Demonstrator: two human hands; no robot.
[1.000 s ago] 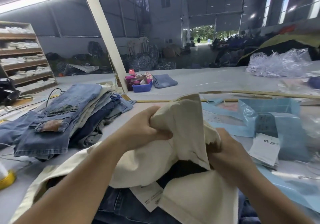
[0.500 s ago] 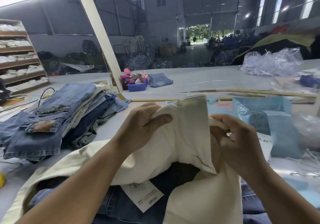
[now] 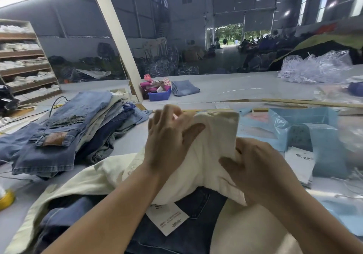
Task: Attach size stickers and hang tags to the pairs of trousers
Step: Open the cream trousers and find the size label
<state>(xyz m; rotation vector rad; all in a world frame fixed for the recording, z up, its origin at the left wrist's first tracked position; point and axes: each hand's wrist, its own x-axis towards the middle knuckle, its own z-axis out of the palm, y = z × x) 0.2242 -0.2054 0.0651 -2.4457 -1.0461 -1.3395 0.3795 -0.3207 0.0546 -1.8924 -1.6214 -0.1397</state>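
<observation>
Centre of the frame: cream trousers (image 3: 214, 151) bunched up over dark denim trousers (image 3: 182, 232) on a grey tabletop (image 3: 245, 90). Left hand (image 3: 169, 141) laid on the cream cloth with fingers (image 3: 157, 118) spread and mostly straight, thumb stretched out toward the right across the fabric; whether the fingertips pinch anything at the far edge, impossible to tell through the blur. Right hand (image 3: 255, 167) lower right of centre, fingers curled into a fold of the same cream cloth, thumb lying flat along it. White hang tag (image 3: 168, 217) with small print lying on the dark denim, just below the raised cream bundle, lower centre. Left of the frame: a stack of folded jeans (image 3: 59, 134), brown leather patch showing on the topmost pair. Right of the frame: light blue plastic bags (image 3: 306, 128) and a white sheet (image 3: 300, 161) with handwriting, beside the right hand. Further back on the tabletop, upper centre: a small blue bin (image 3: 159, 95) of oddments, touching a folded blue garment (image 3: 184, 87). Upper right: a heap of clear plastic wrapping (image 3: 314, 67). Far left: wooden shelves (image 3: 23, 61) stacked with pale folded goods. Lower left edge: a yellow roll (image 3: 6, 198).
</observation>
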